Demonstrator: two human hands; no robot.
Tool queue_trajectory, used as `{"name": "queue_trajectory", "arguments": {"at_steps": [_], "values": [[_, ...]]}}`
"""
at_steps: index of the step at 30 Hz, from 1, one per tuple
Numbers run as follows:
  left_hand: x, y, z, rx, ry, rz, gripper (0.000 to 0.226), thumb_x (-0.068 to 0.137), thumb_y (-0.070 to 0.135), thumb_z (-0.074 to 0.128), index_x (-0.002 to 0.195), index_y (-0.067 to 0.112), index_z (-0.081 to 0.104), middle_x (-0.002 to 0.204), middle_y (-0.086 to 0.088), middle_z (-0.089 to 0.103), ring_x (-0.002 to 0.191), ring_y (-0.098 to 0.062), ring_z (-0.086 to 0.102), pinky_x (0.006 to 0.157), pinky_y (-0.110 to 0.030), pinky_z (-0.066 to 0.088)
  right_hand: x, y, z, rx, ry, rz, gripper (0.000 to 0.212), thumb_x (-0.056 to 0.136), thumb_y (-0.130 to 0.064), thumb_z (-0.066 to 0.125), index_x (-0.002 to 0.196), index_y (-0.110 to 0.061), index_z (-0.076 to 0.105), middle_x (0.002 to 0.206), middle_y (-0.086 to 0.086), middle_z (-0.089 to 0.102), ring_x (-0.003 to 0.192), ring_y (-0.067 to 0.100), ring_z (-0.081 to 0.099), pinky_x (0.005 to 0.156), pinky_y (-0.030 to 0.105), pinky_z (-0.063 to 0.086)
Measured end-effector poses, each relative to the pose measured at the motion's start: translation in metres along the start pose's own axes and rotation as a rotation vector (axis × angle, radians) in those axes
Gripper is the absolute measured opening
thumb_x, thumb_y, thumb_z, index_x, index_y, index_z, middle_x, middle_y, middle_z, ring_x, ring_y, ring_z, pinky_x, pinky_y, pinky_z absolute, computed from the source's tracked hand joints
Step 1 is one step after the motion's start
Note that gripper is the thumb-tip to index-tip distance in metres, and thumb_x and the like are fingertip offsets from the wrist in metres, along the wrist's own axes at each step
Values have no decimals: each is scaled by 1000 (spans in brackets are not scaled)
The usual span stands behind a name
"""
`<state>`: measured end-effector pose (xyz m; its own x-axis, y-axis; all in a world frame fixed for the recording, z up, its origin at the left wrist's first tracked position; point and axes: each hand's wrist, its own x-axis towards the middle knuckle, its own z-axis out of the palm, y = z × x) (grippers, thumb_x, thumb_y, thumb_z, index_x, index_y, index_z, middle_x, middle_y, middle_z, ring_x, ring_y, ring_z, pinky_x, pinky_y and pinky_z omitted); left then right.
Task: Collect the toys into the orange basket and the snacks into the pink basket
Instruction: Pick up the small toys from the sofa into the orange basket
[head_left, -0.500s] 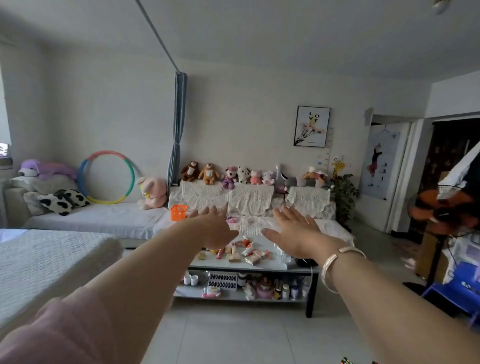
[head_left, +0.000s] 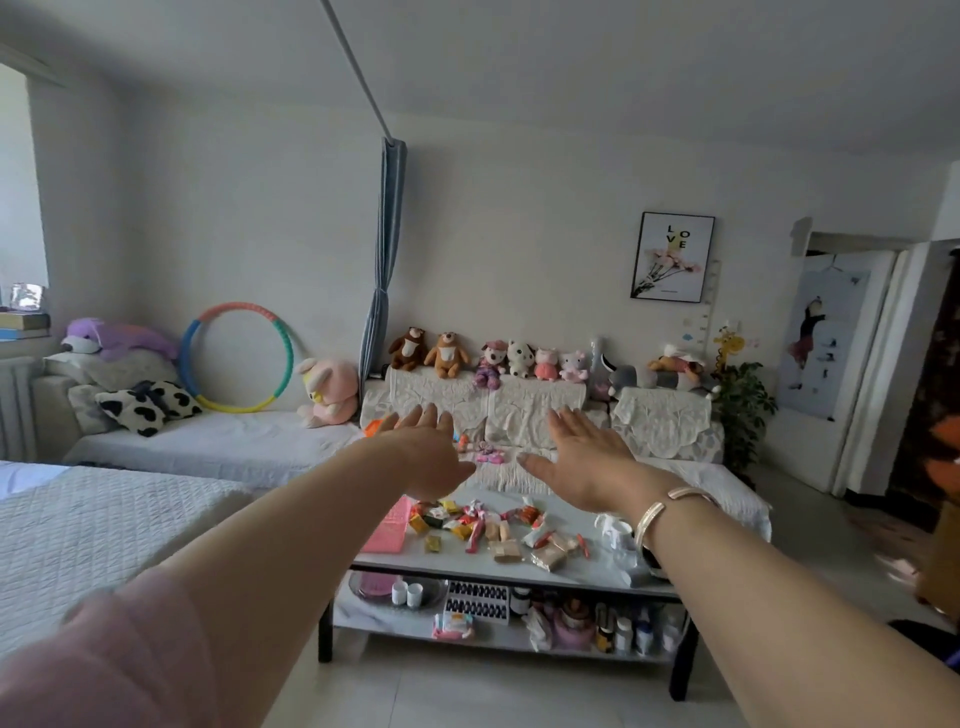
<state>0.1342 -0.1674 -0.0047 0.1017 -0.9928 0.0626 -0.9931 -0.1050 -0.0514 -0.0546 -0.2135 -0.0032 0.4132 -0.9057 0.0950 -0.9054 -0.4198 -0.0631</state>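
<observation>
Both arms stretch forward over the room. My left hand (head_left: 427, 453) and my right hand (head_left: 582, 457) are held out flat with straight fingers and hold nothing. Below them a low table (head_left: 597, 576) carries several wrapped snacks (head_left: 498, 527) and the pink basket (head_left: 388, 525) at its left end. The orange basket (head_left: 372, 428) sits on the sofa seat, mostly hidden behind my left hand. Small toys (head_left: 487, 453) lie on the sofa seat between my hands. Several plush toys (head_left: 493, 358) sit along the sofa back.
A white mug (head_left: 615, 530) stands at the table's right end. The lower shelf (head_left: 498, 613) holds bottles, jars and boxes. A bed (head_left: 93, 525) lies at the left, a daybed with cushions and a hoop (head_left: 236, 358) behind it. A plant (head_left: 740, 410) and doorway are at the right.
The view has moved closer to the table and shifted left. Both hands stay stretched out flat; the pink basket has come into sight beneath my left hand.
</observation>
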Motion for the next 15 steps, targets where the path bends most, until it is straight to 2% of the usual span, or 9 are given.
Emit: {"name": "queue_trajectory", "arguments": {"at_steps": [10, 15], "values": [[134, -91, 15, -7, -8, -57, 82, 103, 57, 27, 158, 8, -7, 166, -12, -14, 153, -27, -13, 122, -45, -3, 164, -38, 21, 5, -60, -70, 78, 96, -63, 20, 151, -18, -13, 158, 2, -20, 145, 16, -18, 116, 38, -9], [193, -134, 23, -17, 8, -121, 83, 102, 58, 28, 158, 9, -7, 165, -13, -16, 153, -28, -12, 124, -49, 1, 250, -64, 29, 16, -49, -149, 82, 94, -65, 19, 151, -15, -13, 158, 4, -20, 145, 18, -18, 117, 39, -8]]}}
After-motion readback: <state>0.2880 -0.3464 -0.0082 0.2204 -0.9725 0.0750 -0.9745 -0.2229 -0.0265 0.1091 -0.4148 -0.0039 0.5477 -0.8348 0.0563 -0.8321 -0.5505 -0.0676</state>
